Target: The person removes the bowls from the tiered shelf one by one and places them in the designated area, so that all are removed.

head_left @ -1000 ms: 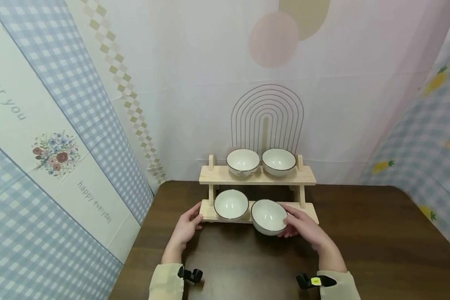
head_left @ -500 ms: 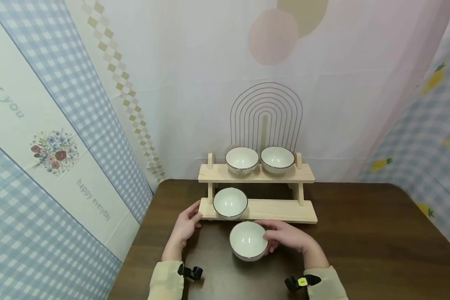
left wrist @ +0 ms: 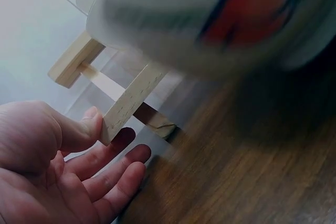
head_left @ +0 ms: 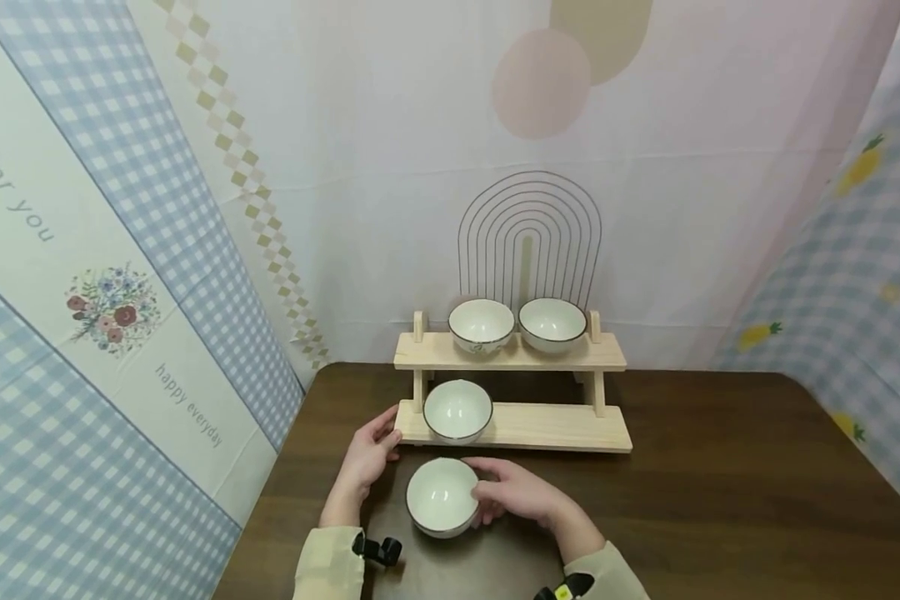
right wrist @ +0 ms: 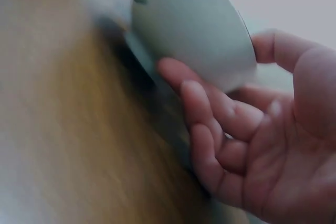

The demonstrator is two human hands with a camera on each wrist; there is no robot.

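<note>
My right hand point(head_left: 521, 493) grips the right side of a white bowl point(head_left: 442, 497) with a dark rim, thumb over the rim and fingers below it. The bowl is in front of the wooden rack, and its underside is clear of the table in the right wrist view. A blurred red and green pattern shows on the bowl's outside in the left wrist view. With thumb and fingers, my left hand point(head_left: 367, 457) pinches the left end of the lower board of the two-tier wooden rack point(head_left: 555, 425). A second bowl point(head_left: 458, 411) stands at the left of that board.
Two more white bowls point(head_left: 482, 326) stand side by side on the rack's upper board point(head_left: 510, 358). The rack is near the back edge of the dark wooden table point(head_left: 705, 483). Behind it hangs a pale printed cloth point(head_left: 375, 217), with checked cloths at both sides.
The bowl in my right hand has come off the right part of the lower board and moved left and toward me. My left hand keeps its grip on the rack.
</note>
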